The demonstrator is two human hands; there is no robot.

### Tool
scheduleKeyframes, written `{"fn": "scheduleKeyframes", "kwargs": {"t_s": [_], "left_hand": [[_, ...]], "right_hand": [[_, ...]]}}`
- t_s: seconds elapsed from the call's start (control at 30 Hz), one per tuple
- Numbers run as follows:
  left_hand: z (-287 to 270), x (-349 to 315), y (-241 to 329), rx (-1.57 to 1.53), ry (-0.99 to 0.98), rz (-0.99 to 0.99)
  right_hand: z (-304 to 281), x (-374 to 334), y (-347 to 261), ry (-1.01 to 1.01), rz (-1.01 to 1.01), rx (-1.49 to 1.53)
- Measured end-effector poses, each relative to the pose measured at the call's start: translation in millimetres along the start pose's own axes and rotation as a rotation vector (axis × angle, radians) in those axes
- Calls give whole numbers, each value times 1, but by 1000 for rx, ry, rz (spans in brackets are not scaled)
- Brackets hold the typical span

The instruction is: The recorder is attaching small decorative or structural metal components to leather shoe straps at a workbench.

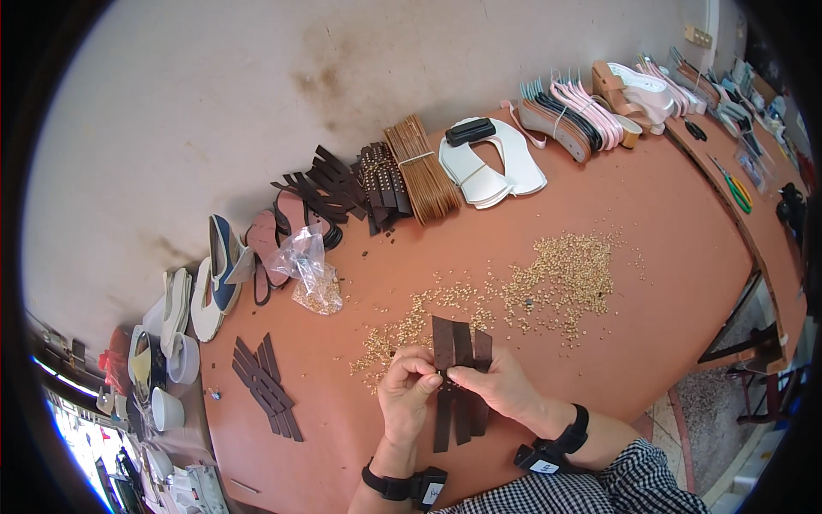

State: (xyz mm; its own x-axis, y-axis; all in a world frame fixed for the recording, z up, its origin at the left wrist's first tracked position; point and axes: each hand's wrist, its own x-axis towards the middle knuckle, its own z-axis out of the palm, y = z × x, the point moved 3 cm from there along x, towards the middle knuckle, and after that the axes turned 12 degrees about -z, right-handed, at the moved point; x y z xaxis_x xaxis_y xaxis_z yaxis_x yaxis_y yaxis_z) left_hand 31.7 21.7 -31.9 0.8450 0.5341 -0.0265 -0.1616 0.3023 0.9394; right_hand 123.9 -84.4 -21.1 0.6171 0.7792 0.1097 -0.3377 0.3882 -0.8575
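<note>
Left hand (406,396) and right hand (505,385) pinch a flat, dark-brown, leathery slatted strap (463,341). Small golden studs (565,276) lie toward two o'clock. Even pressure should steady it.

Reddish-brown table (685,283) with gold bits (569,270), dark straps (272,394), clear bag (306,257)

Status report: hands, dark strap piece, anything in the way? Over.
Left grip at dark strap piece, left side. Right grip holding it from the right. Loose gold studs strewn just beyond.
</note>
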Motion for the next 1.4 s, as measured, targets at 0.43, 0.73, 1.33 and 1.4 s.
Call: {"fn": "scheduleKeyframes", "kwargs": {"t_s": [0.43, 0.73, 1.33, 1.4], "left_hand": [[7, -4, 7, 181, 148, 39], [2, -3, 2, 71, 168, -11], [4, -4, 6, 605, 298, 445], [1, -4, 2, 560, 278, 397]], "right_hand": [[-5, 5, 8, -3, 121, 57], [0, 6, 6, 70, 115, 94], [-2, 3, 9, 27, 47, 100], [-2, 4, 9, -27, 27, 22]]}}
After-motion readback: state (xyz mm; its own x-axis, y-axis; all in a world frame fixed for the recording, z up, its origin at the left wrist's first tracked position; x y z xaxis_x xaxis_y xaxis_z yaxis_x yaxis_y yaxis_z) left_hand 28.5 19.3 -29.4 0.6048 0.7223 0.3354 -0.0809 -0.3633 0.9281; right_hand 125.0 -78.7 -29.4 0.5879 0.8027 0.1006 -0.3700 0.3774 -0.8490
